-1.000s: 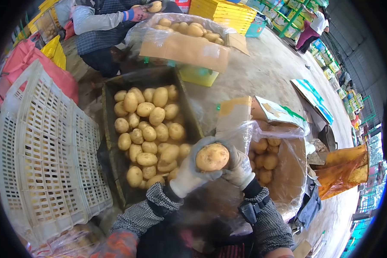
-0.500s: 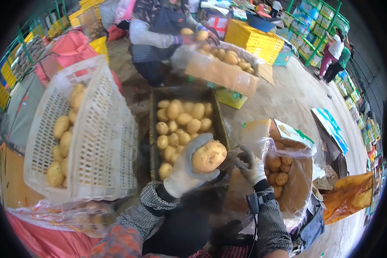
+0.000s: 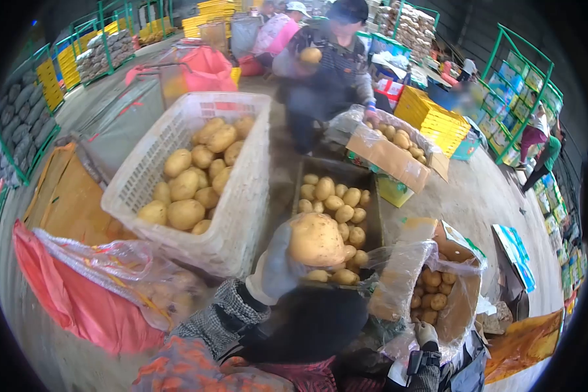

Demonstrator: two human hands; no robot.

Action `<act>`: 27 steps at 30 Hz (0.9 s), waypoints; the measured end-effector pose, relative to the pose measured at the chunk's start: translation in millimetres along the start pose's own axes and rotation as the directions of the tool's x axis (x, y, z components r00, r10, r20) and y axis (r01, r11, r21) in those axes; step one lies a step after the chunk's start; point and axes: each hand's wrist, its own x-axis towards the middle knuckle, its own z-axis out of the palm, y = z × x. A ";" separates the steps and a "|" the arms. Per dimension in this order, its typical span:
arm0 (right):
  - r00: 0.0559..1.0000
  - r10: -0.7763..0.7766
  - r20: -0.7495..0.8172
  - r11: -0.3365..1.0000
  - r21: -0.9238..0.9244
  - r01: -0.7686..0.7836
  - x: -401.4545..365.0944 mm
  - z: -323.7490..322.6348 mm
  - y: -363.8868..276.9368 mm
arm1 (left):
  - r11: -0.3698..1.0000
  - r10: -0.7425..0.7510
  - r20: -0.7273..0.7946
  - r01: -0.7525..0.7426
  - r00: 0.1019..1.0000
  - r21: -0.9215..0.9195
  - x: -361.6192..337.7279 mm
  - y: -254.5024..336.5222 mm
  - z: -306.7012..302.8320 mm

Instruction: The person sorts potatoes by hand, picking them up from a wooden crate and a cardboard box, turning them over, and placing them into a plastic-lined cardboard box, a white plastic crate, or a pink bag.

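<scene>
My left hand (image 3: 274, 266), in a pale glove, is closed around a large potato (image 3: 317, 240). It is raised over the near end of a dark crate (image 3: 380, 222) with many potatoes inside. To the left stands a white perforated plastic basket (image 3: 242, 212) holding large potatoes. My right hand (image 3: 426, 334), also gloved, is low at the near edge of a plastic-lined cardboard box (image 3: 462, 313) of potatoes. Its fingers are too small and partly hidden to read.
Across the crate a co-worker (image 3: 330, 78) holds up a potato (image 3: 310, 55) beside another potato-filled carton (image 3: 389, 153). Yellow stacked crates (image 3: 431, 117) stand behind. A red sack (image 3: 78, 287) and clear plastic (image 3: 144, 274) lie at the near left.
My view has swung left and up, showing more of the basket. My left hand still holds the potato. The right hand has gone from beside the crate down to the cardboard box's near edge.
</scene>
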 end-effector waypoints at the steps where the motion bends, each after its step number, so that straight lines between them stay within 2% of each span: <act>1: 0.998 -0.036 0.052 0.997 -0.073 0.040 -2.9 -0.9 -4.2 | 0.999 -0.008 0.024 0.007 1.000 0.043 -9.9 1.4 -2.4; 3: 0.952 -0.303 0.051 0.937 -0.167 0.307 11.6 21.3 25.4 | 0.988 0.009 0.065 -0.019 0.998 0.152 -25.3 9.5 -14.5; 4: 0.968 -0.227 0.104 0.943 -0.227 0.245 30.5 40.9 49.2 | 0.957 0.091 -0.095 -0.061 0.991 0.283 -42.0 10.5 -20.9; 5: 0.941 -0.331 0.066 0.920 -0.202 0.337 50.2 62.5 78.7 | 0.931 0.169 -0.104 -0.124 0.980 0.344 -55.4 21.4 -13.5; 6: 0.936 -0.327 0.134 0.912 -0.217 0.349 76.1 81.3 102.9 | 0.898 0.241 -0.110 -0.178 0.964 0.402 -70.1 33.1 -5.3; 7: 0.944 -0.289 0.158 0.934 -0.171 0.314 123.6 115.0 154.1 | 0.897 0.313 -0.164 -0.234 0.936 0.374 -83.4 44.5 -4.9; 10: 0.962 -0.185 0.203 0.937 -0.258 0.234 89.4 62.3 102.8 | 0.800 0.547 -0.156 -0.458 0.822 0.388 -116.9 89.7 -34.9; 11: 0.964 -0.173 0.204 0.936 -0.272 0.226 82.7 53.2 88.9 | 0.723 0.632 -0.019 -0.581 0.775 0.374 -138.2 117.5 -11.0; 13: 0.964 -0.162 0.209 0.933 -0.285 0.219 80.6 44.5 72.9 | 0.494 0.781 0.108 -0.714 0.615 0.496 -173.4 172.0 -19.5; 15: 0.965 -0.164 0.204 0.928 -0.299 0.221 82.3 37.8 60.5 | 0.322 0.944 -0.103 -0.817 0.312 0.479 -210.2 214.7 -6.2; 16: 0.964 -0.174 0.203 0.924 -0.303 0.231 82.6 35.2 55.9 | 0.154 0.988 -0.096 -0.785 0.120 0.600 -229.8 232.8 3.4; 17: 0.963 -0.183 0.199 0.920 -0.309 0.239 83.4 33.3 53.6 | -0.049 0.996 -0.021 -0.708 -0.090 0.705 -250.4 260.8 -8.1; 18: 0.961 -0.196 0.194 0.917 -0.311 0.250 81.5 32.9 51.7 | -0.221 0.967 0.104 -0.558 -0.234 0.800 -285.2 297.3 -41.6; 19: 0.959 -0.219 0.179 0.913 -0.311 0.266 77.3 35.0 53.1 | -0.143 0.981 0.018 -0.656 -0.194 0.741 -322.1 318.1 -68.7; 20: 0.954 -0.250 0.163 0.904 -0.313 0.291 73.1 41.6 57.1 | -0.132 0.971 -0.015 -0.586 -0.239 0.800 -346.2 336.6 -96.5; 21: 0.946 -0.291 0.142 0.894 -0.313 0.321 65.6 49.1 61.8 | -0.120 0.961 -0.010 -0.451 -0.276 0.884 -357.4 346.5 -109.3; 22: 0.946 -0.303 0.115 0.894 -0.311 0.324 56.3 55.4 61.6 | -0.105 0.958 0.033 -0.244 -0.283 0.964 -362.2 354.8 -123.0; 23: 0.956 -0.269 0.114 0.928 -0.235 0.289 38.3 43.8 44.9 | -0.119 0.959 0.112 -0.014 -0.259 0.993 -357.3 361.2 -130.7; 24: 0.948 -0.315 0.054 0.933 -0.165 0.320 38.0 54.9 50.5 | -0.164 0.953 0.207 0.194 -0.222 0.967 -341.7 361.7 -132.5; 25: 0.985 -0.136 0.107 0.986 -0.082 0.145 39.6 62.9 44.9 | -0.262 0.929 0.332 0.343 -0.163 0.902 -317.3 360.2 -125.6; 26: 0.996 -0.030 0.083 0.997 0.070 0.024 -15.0 -8.9 -20.9 | -0.389 0.877 0.470 0.425 -0.101 0.817 -288.0 346.3 -112.5; 27: 0.971 0.134 0.197 0.989 0.035 -0.143 -11.2 -15.6 -28.8 | -0.528 0.797 0.603 0.437 -0.041 0.728 -254.0 328.8 -96.0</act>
